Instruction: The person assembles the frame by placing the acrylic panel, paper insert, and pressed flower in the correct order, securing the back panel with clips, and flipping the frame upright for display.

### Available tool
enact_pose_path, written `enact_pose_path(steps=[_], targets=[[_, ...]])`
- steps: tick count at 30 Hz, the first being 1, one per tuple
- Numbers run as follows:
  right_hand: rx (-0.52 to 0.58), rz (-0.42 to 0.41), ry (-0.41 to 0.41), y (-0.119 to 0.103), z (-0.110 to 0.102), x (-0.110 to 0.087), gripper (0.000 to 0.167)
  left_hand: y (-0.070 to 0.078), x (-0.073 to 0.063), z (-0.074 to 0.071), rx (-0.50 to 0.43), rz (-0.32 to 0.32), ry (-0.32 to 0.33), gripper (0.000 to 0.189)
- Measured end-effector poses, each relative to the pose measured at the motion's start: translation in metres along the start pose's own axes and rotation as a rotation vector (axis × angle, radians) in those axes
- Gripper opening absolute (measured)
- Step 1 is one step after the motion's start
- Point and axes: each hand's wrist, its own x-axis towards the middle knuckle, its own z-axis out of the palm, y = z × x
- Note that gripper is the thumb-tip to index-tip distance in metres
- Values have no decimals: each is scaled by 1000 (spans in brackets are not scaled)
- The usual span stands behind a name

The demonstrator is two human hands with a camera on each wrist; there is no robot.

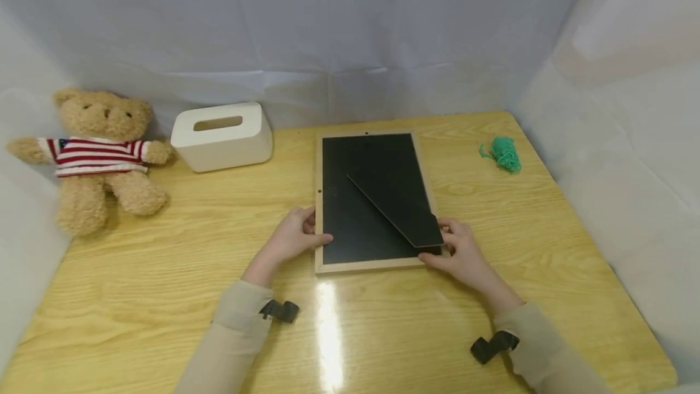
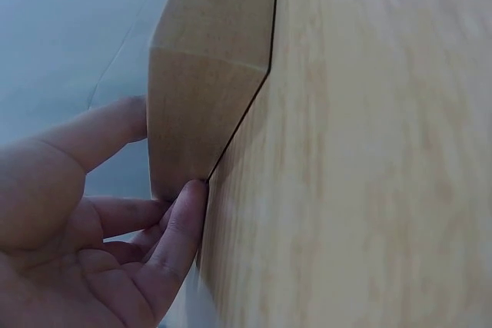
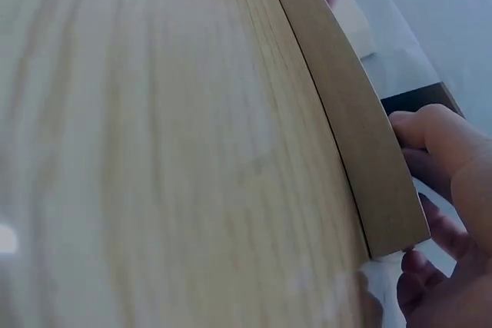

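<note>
A picture frame (image 1: 350,224) lies back side up on the table, with a light wooden rim and a black backing. Its black easel stand (image 1: 412,217) slants across the back towards the lower right corner. My left hand (image 1: 295,236) grips the left side near the bottom, thumb on top. At the lower right, my right hand (image 1: 459,254) holds the opposite side, thumb over the rim beside the stand's wide end. The left wrist view shows the frame's wooden edge (image 2: 192,113) between thumb and fingers. In the right wrist view the fingertips (image 3: 415,263) touch near the corner.
A teddy bear (image 1: 101,157) in a striped shirt sits at the far left. Beside it stands a white tissue box (image 1: 224,145). A bundle of green yarn (image 1: 504,154) lies at the back right of the wooden table (image 1: 377,333). Pale sheeting hangs behind and at the sides.
</note>
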Motion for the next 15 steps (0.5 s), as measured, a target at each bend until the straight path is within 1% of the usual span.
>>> enact_pose_path(steps=[2, 5, 10, 12, 15], targets=[[-29, -3, 17, -1, 2, -1, 36, 0, 0, 0, -3, -2, -2, 73], [-30, 26, 23, -3, 3, -3, 49, 0, -1, 0, -11, -3, -2, 72], [-77, 85, -36, -8, -2, -3, 74, 0, -1, 0, -15, 11, -3, 71], [-108, 110, -66, -10, -3, -2, 77, 1, -1, -1, -21, 14, -4, 68], [-113, 132, -99, -11, -4, -1, 76, 1, -1, -1, -32, 20, -5, 65]])
